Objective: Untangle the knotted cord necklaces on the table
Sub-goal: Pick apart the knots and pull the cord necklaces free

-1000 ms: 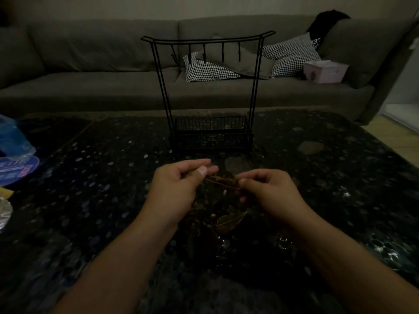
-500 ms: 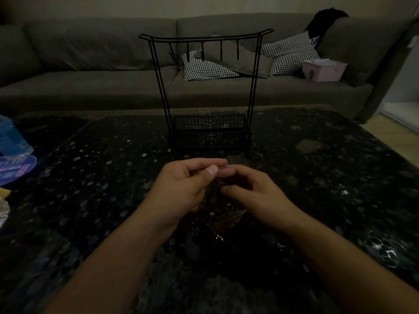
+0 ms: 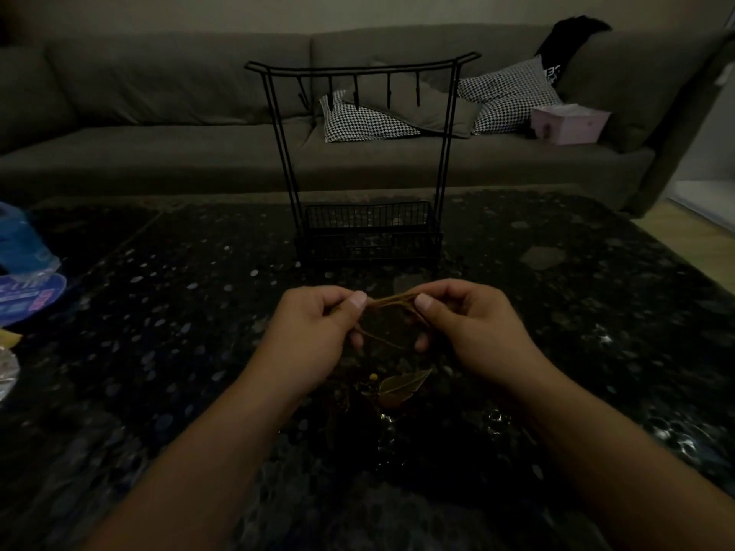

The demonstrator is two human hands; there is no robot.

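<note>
A home living room is shown, dimly lit. A long grey sofa (image 3: 199, 125) is set along the far wall, with checked cushions (image 3: 513, 93) and a plain grey cushion (image 3: 421, 109) laid on its seat beside a pink tissue box (image 3: 568, 123). A dark garment (image 3: 568, 37) is draped over the sofa back. In front, a low dark speckled surface (image 3: 179, 312) is placed, on which a black wire stand (image 3: 368, 161) with hooks and a basket base is stood. Pale wooden flooring (image 3: 700, 240) is seen at the right.

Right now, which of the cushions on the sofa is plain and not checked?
The grey cushion in the middle, behind the black wire stand. It lies between the two black-and-white checked cushions, overlapping the left one.
</note>
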